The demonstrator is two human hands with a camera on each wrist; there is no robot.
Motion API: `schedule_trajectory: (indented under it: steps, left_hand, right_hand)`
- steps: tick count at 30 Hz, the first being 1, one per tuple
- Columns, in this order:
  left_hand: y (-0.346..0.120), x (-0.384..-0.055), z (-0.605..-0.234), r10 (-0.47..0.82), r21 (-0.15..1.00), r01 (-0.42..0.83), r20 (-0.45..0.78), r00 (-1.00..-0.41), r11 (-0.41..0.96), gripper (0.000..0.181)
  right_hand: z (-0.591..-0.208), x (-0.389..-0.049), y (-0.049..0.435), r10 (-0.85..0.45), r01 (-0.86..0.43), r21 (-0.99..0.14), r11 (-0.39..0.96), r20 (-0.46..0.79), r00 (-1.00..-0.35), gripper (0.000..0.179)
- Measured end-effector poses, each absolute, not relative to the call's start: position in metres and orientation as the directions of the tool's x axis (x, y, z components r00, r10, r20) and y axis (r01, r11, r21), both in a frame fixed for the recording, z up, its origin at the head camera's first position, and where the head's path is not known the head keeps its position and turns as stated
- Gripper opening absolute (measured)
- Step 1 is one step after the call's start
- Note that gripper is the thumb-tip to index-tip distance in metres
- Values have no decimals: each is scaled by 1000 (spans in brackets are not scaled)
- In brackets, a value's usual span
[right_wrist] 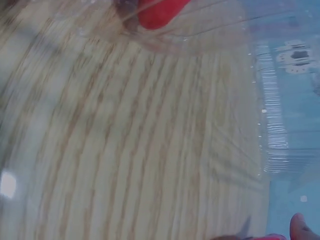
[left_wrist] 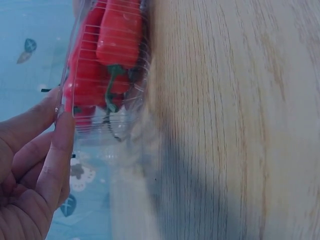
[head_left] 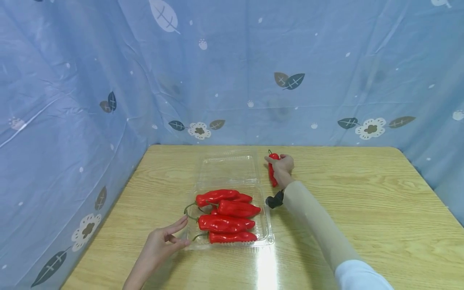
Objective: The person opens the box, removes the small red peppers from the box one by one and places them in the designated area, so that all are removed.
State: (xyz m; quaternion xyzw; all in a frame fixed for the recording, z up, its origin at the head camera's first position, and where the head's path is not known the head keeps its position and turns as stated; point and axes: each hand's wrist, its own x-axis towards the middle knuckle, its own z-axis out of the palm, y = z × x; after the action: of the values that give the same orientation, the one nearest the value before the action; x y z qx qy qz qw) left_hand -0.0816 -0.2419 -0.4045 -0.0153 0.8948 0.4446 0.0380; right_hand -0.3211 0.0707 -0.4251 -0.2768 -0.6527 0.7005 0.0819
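Note:
Several long red peppers (head_left: 226, 223) with green stems lie in a clear plastic clamshell box (head_left: 267, 225), its lid (head_left: 228, 169) folded back flat behind it. At the box's left front corner, my left hand (head_left: 159, 243) pinches the rim between thumb and fingers. The left wrist view shows that hand (left_wrist: 32, 170) at the clear rim, beside the ribbed wall. Right of the lid, my right hand (head_left: 284, 166) grips another red pepper (head_left: 272, 177), stem pointing away. Only a fingertip (right_wrist: 298, 227) and a sliver of red appear at the bottom of the right wrist view.
Everything stands on a wood-grain table (head_left: 362, 201). A blue curtain (head_left: 232, 80) with leaf and flower prints hangs behind it and along both sides. A black wrist device (head_left: 275, 199) on the right arm is close to the box's right edge.

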Motion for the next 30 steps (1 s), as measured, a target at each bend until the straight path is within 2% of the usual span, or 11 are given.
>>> schedule_trajectory:
  steps: [5,11,16,20,25,30]
  left_hand:
    - [-242,-78,-405,7,796,-60,-80,-997,603,55]
    - [-242,-78,-403,19,806,-55,-82,-996,589,55]
    - [-242,-81,-400,33,810,-33,-65,-997,586,55]
    - [-243,-83,-399,41,812,-34,-71,-997,583,55]
    - [-244,-81,-399,49,821,-30,-71,-996,570,56]
    - [-244,-80,-400,38,818,-35,-69,-997,574,56]
  right_hand:
    - [-421,-317,79,479,277,-960,-38,-261,-838,66]
    - [-406,-314,97,433,139,-990,-34,-140,-891,57]
    - [-396,-304,112,235,16,-998,61,-1,-972,48]
    - [-397,-289,117,51,-74,-995,70,78,-996,43]
    - [-404,-261,112,-157,-190,-982,-4,189,-969,41]
    - [-406,-231,102,-302,-238,-968,-74,249,-920,40]
